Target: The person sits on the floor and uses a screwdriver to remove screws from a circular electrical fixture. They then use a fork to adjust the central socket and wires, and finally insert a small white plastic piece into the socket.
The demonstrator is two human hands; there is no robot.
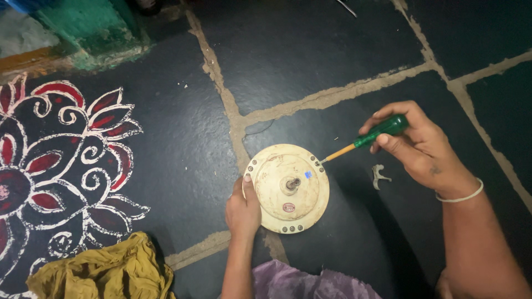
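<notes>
A round cream-coloured motor housing (288, 188) lies flat on the dark stone floor, a short shaft sticking up from its centre and screws around its rim. My left hand (243, 209) grips its left edge, thumb on top. My right hand (418, 145) holds a screwdriver (366, 139) with a green handle and yellow shank; its tip touches the housing's upper right rim.
A small pale metal piece (379, 176) lies on the floor right of the housing. A red and white flower pattern (61, 166) is painted at left. A mustard cloth (102, 271) lies bottom left, purple fabric (310, 282) at the bottom. A green painted step (88, 27) stands top left.
</notes>
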